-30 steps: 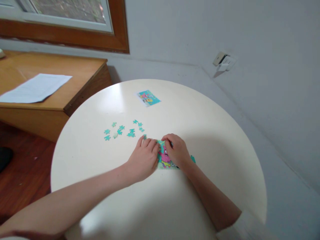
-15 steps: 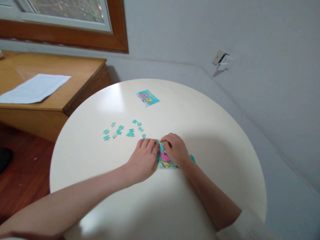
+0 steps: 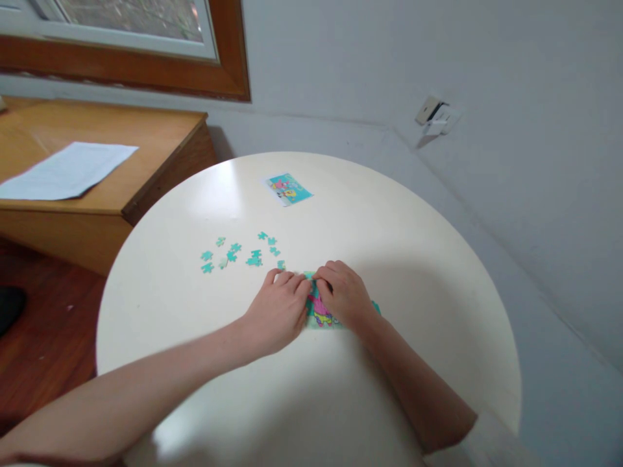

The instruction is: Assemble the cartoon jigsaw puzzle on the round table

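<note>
A partly joined jigsaw puzzle (image 3: 322, 314) with a pink cartoon figure lies on the white round table (image 3: 292, 395). My left hand (image 3: 278, 312) rests along its left side, fingers curled and pressed on the edge. From the right, my right hand (image 3: 346, 295) bends over the puzzle, thumb and fingers pinched on a teal puzzle piece (image 3: 310, 276) at its top edge. That hand covers much of the puzzle's right part. Loose teal puzzle pieces (image 3: 254, 261) are scattered to the upper left, one of them (image 3: 281, 264) just beyond my left fingers.
A small picture card (image 3: 289, 189) with cartoon figures lies farther back on the table. At the left stands a wooden desk (image 3: 165, 139) with a white paper sheet (image 3: 71, 170). A wall socket with a white plug (image 3: 440, 120) is on the right wall.
My right hand has shifted slightly, its fingertips coming a little lower along the puzzle's top edge. My left hand stays nearly in place, and the loose pieces have not moved.
</note>
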{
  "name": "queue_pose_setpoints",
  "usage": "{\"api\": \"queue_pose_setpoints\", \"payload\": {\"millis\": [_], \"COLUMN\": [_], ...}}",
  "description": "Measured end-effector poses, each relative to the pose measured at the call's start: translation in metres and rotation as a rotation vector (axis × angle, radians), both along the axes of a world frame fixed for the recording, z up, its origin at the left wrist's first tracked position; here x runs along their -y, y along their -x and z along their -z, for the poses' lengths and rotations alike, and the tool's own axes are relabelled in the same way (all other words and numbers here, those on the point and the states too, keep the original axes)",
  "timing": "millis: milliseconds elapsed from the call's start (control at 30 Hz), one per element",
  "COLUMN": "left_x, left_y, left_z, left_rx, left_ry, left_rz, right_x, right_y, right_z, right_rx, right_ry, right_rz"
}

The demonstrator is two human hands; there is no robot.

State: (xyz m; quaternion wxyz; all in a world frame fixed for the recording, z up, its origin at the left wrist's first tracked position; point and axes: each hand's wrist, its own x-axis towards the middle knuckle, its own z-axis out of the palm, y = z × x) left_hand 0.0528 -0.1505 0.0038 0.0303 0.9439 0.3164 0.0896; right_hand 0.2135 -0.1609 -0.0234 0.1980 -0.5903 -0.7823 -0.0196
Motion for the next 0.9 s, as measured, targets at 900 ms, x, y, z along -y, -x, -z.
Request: {"api": "queue_pose_setpoints", "payload": {"millis": [900], "left_x": [-0.066], "left_y": [0.027], "left_z": [-0.002], "left_rx": [-0.008], "left_ry": [0.272], "left_rz": [-0.284], "right_x": [0.0], "right_y": [-0.007], "right_z": [0.007], "right_rx": [-0.114], "right_ry": [-0.042], "right_rz": [-0.046]}}
